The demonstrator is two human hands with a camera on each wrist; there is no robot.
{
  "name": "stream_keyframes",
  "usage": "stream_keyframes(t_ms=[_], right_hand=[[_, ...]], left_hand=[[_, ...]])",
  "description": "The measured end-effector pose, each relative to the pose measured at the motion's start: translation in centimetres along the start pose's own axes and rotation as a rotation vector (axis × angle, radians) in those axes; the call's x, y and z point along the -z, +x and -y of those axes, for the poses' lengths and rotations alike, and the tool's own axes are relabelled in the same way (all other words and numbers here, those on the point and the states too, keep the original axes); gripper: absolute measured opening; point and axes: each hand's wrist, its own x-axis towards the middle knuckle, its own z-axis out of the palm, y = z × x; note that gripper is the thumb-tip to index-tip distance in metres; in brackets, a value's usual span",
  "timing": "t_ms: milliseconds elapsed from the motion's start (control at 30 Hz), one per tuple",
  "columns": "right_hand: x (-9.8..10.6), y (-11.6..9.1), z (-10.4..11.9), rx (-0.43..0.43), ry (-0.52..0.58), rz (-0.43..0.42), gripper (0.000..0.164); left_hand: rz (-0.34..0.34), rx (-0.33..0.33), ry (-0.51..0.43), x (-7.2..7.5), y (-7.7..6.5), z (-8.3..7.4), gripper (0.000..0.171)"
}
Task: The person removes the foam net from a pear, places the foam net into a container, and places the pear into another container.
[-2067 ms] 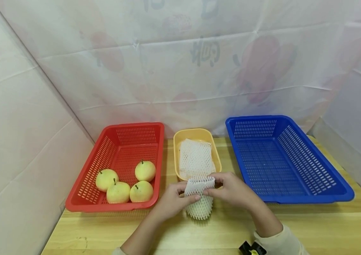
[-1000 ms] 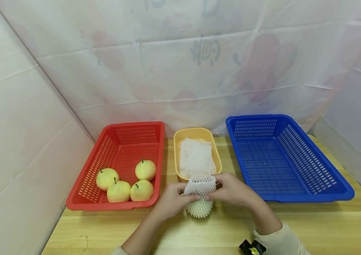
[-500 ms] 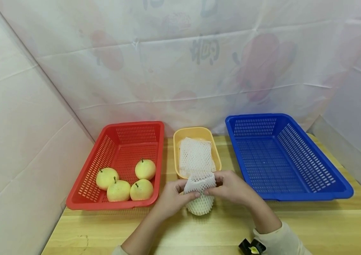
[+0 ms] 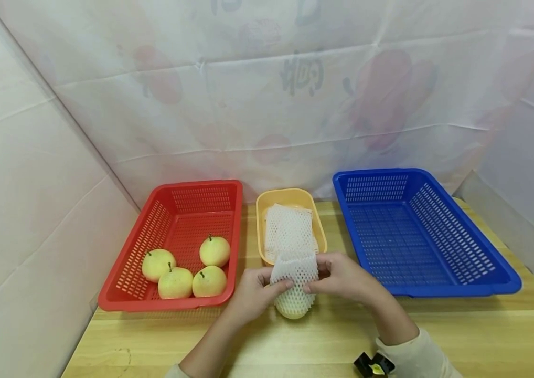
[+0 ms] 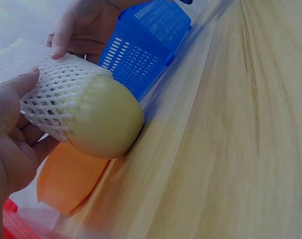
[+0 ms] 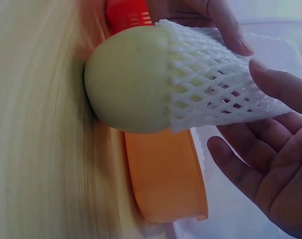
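A yellow pear (image 5: 108, 119) stands on the table in front of the yellow bin, its lower end bare. A white foam net sleeve (image 4: 295, 275) wraps its upper part and extends past it. My left hand (image 4: 253, 294) pinches the sleeve from the left, thumb in front and fingers behind. From the other side my right hand (image 4: 342, 278) pinches it the same way. In the right wrist view, the net's edge circles the pear around its middle. The pear's top is hidden inside the net.
At left, a red basket (image 4: 237, 231) holds several pears (image 4: 174, 283). Behind my hands, the yellow bin (image 4: 261, 226) holds more net sleeves (image 4: 290, 228). A blue basket (image 4: 349, 231) stands at right. A white printed curtain (image 4: 267, 105) hangs behind.
The sleeve's lower edge has moved up the pear, uncovering its bottom, which the net covered before. Both hands have stayed on the sleeve, shifting only slightly.
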Motion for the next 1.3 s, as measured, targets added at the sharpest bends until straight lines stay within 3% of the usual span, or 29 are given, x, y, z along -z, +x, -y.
stream_keyframes(t_ms=[167, 300, 433, 667, 900, 1100, 1300], right_hand=[[-0.1, -0.1, 0.0, -0.021, -0.01, -0.024, 0.032], [-0.1, 0.0, 0.0, -0.011, 0.04, -0.051, 0.034], [0.0, 0.0, -0.1, -0.001, 0.071, -0.053, 0.036], [0.0, 0.0, -0.1, -0.005, 0.046, -0.025, 0.037], [0.0, -0.1, 0.0, 0.002, 0.022, -0.015, 0.039], [-0.1, 0.0, -0.1, 0.009, 0.085, -0.026, 0.041], [-0.2, 0.0, -0.1, 0.018, 0.129, -0.037, 0.042]], left_hand=[[-0.009, -0.003, -0.038, 0.0, 0.0, 0.4, 0.021], [0.024, 0.008, -0.076, 0.2, -0.1, -0.5, 0.029], [0.041, 0.028, -0.072, 0.3, 0.0, -0.4, 0.037], [-0.018, 0.015, -0.058, 0.1, 0.5, 1.8, 0.032], [-0.052, -0.017, -0.061, 0.0, 0.6, 2.2, 0.029], [-0.073, -0.023, -0.049, 0.0, 0.5, 1.6, 0.023], [-0.079, -0.028, -0.074, 0.1, -0.1, -0.7, 0.021]])
